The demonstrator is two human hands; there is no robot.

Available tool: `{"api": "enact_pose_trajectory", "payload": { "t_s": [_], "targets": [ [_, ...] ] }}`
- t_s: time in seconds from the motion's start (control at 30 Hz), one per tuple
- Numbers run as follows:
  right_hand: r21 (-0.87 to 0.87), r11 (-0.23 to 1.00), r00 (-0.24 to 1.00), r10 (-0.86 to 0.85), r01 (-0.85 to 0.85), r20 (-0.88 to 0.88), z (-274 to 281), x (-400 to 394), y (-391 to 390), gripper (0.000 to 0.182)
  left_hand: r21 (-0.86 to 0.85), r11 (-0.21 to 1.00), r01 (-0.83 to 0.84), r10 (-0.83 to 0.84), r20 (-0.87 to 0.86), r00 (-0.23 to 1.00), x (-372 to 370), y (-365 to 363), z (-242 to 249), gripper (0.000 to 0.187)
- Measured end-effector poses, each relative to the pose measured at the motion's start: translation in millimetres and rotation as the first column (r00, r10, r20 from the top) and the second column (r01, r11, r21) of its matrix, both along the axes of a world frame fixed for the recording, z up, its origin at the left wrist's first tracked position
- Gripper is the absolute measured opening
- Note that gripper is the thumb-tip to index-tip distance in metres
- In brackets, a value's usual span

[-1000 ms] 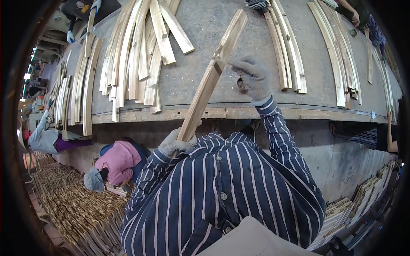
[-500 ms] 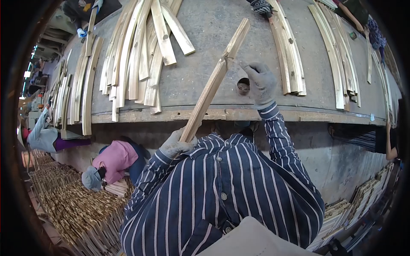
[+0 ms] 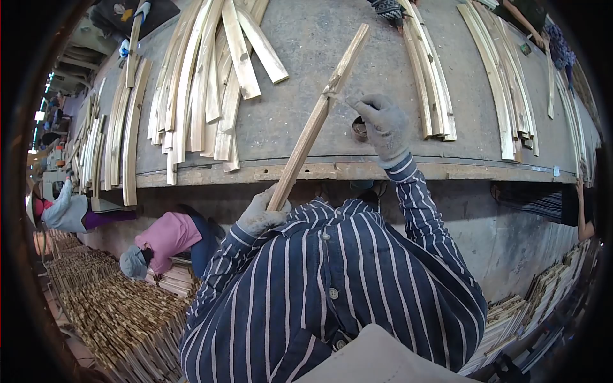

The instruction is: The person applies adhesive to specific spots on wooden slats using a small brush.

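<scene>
A long wooden strip slants up from my body over the table edge, with a dark knot or notch in its upper part. Its lower end is in my left hand, which wears a pale glove and is closed round it. Beside the strip's upper part, to the right, is my gloved right hand, its thumb and forefinger pinched on something thin that I cannot make out. A small dark round container stands on the table, partly hidden by my right hand.
Wooden strips lie on the table at the left, right of centre and far right. A person in pink bends beside stacked wood at lower left. Other people's hands reach in at the table's far edge and right.
The strip's upper end has shifted slightly left. My right hand has moved slightly left too, covering part of the round container. The person in pink has shifted slightly.
</scene>
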State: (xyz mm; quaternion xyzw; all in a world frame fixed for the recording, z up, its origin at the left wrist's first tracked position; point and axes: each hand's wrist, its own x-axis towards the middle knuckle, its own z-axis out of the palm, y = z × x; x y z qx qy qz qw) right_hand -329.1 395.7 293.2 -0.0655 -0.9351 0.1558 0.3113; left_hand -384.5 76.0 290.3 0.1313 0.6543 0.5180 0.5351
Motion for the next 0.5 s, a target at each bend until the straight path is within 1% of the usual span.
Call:
{"api": "enact_pose_trajectory", "payload": {
  "t_s": [0.03, 0.07, 0.13, 0.17, 0.23, 0.27, 0.33, 0.37, 0.4, 0.43, 0.47, 0.5],
  "targets": [
    [-0.026, 0.999, 0.999, -0.023, 0.022, -0.035, -1, -2, 2, 0.036, -0.042, 0.999, -0.007, 0.006, -0.032, 0.999, 0, 1, 3, 0.07],
    [-0.052, 0.998, 0.997, -0.045, 0.042, -0.07, -2, -5, 5, 0.037, -0.042, 0.999, -0.007, 0.005, -0.031, 0.999, 1, 1, 2, 0.07],
    [-0.036, 0.997, 0.993, -0.066, 0.063, -0.097, -9, -10, 11, 0.037, 0.024, 0.999, -0.025, 0.026, -0.051, 0.998, 2, -1, 2, 0.065],
    [-0.021, 0.996, 0.989, -0.086, 0.084, -0.124, -11, -12, 12, 0.037, 0.024, 0.999, -0.025, 0.027, -0.052, 0.998, 3, -1, -2, 0.065],
    [0.001, 0.996, 0.99, -0.09, 0.091, -0.109, -10, -10, 10, 0.037, -0.037, 0.999, -0.032, 0.022, -0.248, 0.969, 7, 2, -11, 0.067],
    [0.023, 0.995, 0.991, -0.095, 0.098, -0.094, -10, -9, 8, 0.037, -0.037, 0.999, -0.034, 0.023, -0.247, 0.969, 7, 1, -10, 0.067],
    [0.016, 0.996, 0.993, -0.082, 0.084, -0.08, -12, -5, 2, 0.037, -0.003, 0.998, -0.059, 0.058, -0.124, 0.991, 5, 1, -4, 0.069],
    [0.009, 0.997, 0.995, -0.071, 0.072, -0.068, -12, -3, 0, 0.037, -0.003, 0.998, -0.06, 0.059, -0.124, 0.991, 5, 0, -6, 0.069],
    [0.009, 0.997, 0.995, -0.071, 0.072, -0.067, -10, 0, -2, 0.037, -0.027, 0.998, -0.064, 0.058, -0.185, 0.981, 6, -1, -9, 0.062],
    [0.009, 1.0, 0.999, -0.024, 0.024, -0.041, -6, 3, -4, 0.036, -0.051, 0.996, -0.07, 0.055, -0.246, 0.968, 5, -2, -11, 0.055],
    [0.008, 1.0, 1.0, 0.023, -0.023, -0.014, -3, 4, -4, 0.036, -0.05, 0.996, -0.07, 0.055, -0.246, 0.968, 4, -3, -10, 0.055],
    [0.008, 1.0, 1.0, 0.023, -0.022, -0.014, -1, 3, -3, 0.036, -0.032, 0.998, -0.055, 0.047, -0.22, 0.975, 1, -5, -8, 0.057]
  ]
}}
